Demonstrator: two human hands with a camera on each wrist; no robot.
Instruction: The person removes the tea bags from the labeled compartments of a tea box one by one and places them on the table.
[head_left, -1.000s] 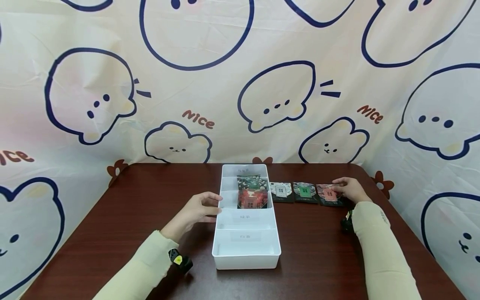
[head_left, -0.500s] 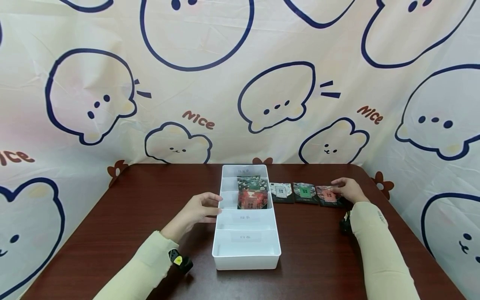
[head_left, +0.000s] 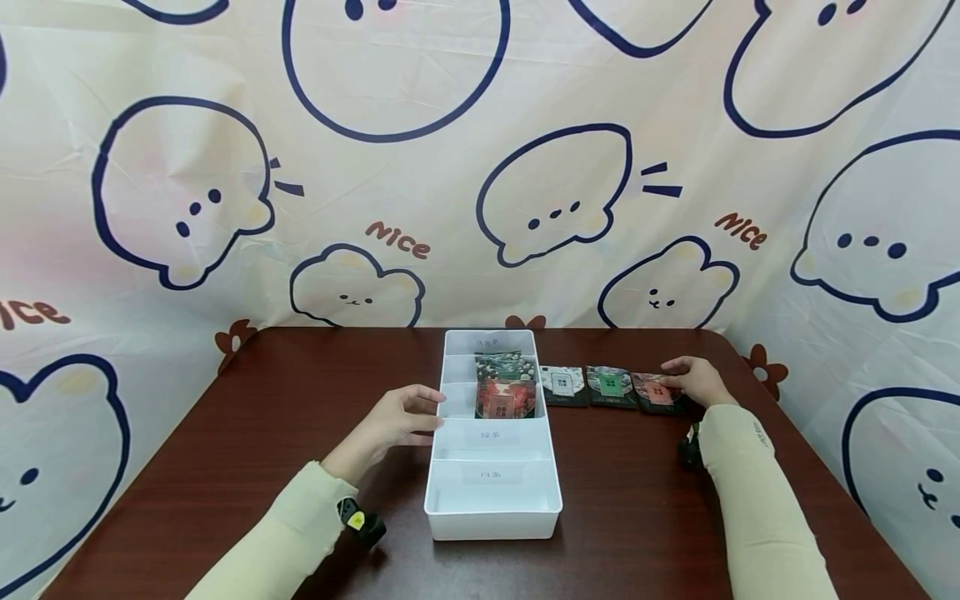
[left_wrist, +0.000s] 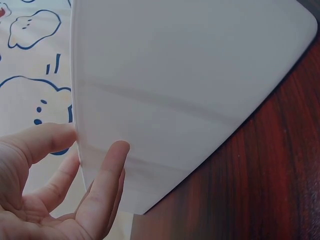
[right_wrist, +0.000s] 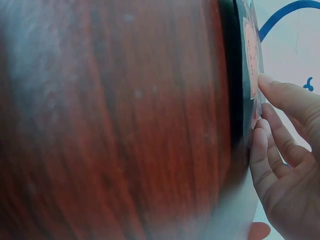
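A long white divided box point(head_left: 491, 500) stands on the table. My left hand point(head_left: 390, 423) touches its left wall and rim with loosely bent fingers, as the left wrist view also shows point(left_wrist: 65, 190). Inside one compartment lies a red tea packet point(head_left: 506, 400), with green tea packets point(head_left: 506, 365) behind it. Three flat tea packets form a row right of the box: white-labelled point(head_left: 562, 383), green-labelled point(head_left: 611, 383) and red-labelled point(head_left: 654, 392). My right hand point(head_left: 701, 383) touches the right part of the red-labelled packet; in the right wrist view its fingertips meet the packet's edge point(right_wrist: 247, 95).
The dark red-brown wooden table point(head_left: 300, 392) carries everything. Paper labels with Chinese characters, such as one label point(head_left: 491, 474), mark the compartments. A cartoon-printed cloth point(head_left: 435, 192) hangs behind the table and at its sides.
My right hand has shifted very slightly left on the red-labelled packet. The left hand and the box have stayed in place.
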